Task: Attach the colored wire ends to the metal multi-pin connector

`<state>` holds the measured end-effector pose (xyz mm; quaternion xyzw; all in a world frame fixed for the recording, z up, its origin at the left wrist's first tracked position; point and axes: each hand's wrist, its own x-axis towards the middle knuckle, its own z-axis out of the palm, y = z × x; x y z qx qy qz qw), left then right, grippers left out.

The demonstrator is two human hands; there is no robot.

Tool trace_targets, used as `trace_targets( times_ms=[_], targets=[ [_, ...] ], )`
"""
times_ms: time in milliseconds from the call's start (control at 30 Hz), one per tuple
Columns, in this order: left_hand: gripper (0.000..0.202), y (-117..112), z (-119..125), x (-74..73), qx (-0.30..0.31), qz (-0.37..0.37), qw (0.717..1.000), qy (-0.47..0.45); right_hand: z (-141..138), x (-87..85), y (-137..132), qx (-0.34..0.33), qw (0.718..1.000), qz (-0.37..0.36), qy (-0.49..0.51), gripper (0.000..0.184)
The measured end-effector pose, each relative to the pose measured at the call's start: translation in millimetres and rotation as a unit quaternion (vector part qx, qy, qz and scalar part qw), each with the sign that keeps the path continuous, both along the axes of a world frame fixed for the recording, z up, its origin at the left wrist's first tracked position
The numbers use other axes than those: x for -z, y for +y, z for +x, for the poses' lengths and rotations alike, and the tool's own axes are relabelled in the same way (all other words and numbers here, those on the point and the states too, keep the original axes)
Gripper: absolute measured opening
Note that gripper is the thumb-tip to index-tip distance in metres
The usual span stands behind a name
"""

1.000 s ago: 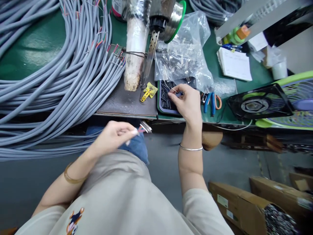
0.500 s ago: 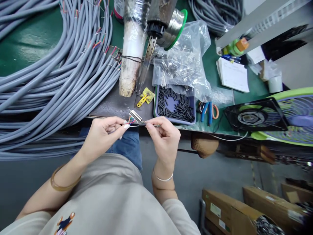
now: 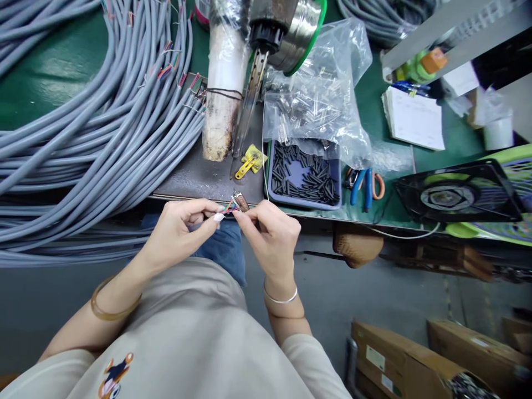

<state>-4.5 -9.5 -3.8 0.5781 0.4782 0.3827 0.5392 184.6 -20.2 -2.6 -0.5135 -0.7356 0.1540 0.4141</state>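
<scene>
Thin coloured wires run between my hands into a multi-pin connector, just past the bench's front edge. My left hand is closed, with thumb and forefinger pinching the wires. My right hand is closed too, its thumb and fingertips on the wires right beside the connector, which is tilted with its brownish side showing. A soldering iron points down above the dark mat, beside a tape-wrapped white tube. A yellow clip with a yellow piece lies near the iron's tip.
Bundled grey cables cover the left. At right are a purple tray of black sleeves, a clear bag of metal parts, a solder spool, blue-handled cutters, paper and a fan. Cardboard boxes stand below.
The connector has turned from its pale pin side to its brownish side. My right hand's fingertips have come left, closer to the left hand. The camera view has shifted slightly.
</scene>
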Motion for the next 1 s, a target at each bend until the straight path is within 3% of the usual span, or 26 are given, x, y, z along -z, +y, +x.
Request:
trace_targets(
  times_ms=[67, 167, 233, 300, 467, 700, 767, 867, 1000],
  targets=[
    [0.016, -1.7, -1.7, 0.5, -0.007, 0.013, 1.0, -0.009, -0.5, 0.1, 0.8, -0.007, 0.999, 0.023, -0.039, 0.035],
    [0.027, -3.7, -4.7, 0.3, -0.015, 0.047, 0.998, -0.026, 2.8, -2.1, 2.5, 0.03, 0.999, 0.02, -0.007, 0.024],
    [0.023, -3.9, -6.1, -0.9, 0.007, 0.098, 0.995, -0.018, 5.6, -4.1, 3.2, 0.05, 0.998, -0.011, 0.031, 0.022],
    [0.016, -3.8, -6.5, -2.4, 0.033, 0.177, 0.984, 0.009, 7.0, -5.6, 3.5, 0.024, 0.996, -0.063, 0.059, 0.023],
    [0.011, -7.3, -4.2, -0.5, 0.01, 0.344, 0.932, 0.113, 6.1, -6.7, 4.9, -0.044, 0.973, -0.177, 0.142, 0.023],
    [0.015, -12.9, -2.2, 11.8, -0.009, 0.479, 0.848, 0.226, 7.7, -9.1, 12.2, -0.076, 0.937, -0.244, 0.239, 0.018],
    [0.014, -13.1, -1.0, 11.5, -0.014, 0.467, 0.858, 0.214, 7.0, -9.3, 12.9, -0.083, 0.932, -0.253, 0.247, 0.018],
    [0.01, -12.9, 1.4, 7.1, -0.019, 0.39, 0.906, 0.165, 3.7, -7.8, 12.0, -0.073, 0.936, -0.254, 0.232, 0.02],
    [0.01, -10.0, 3.4, 2.3, -0.021, 0.291, 0.951, 0.108, -1.3, -2.5, 10.4, -0.023, 0.972, -0.19, 0.138, 0.021]
  ],
)
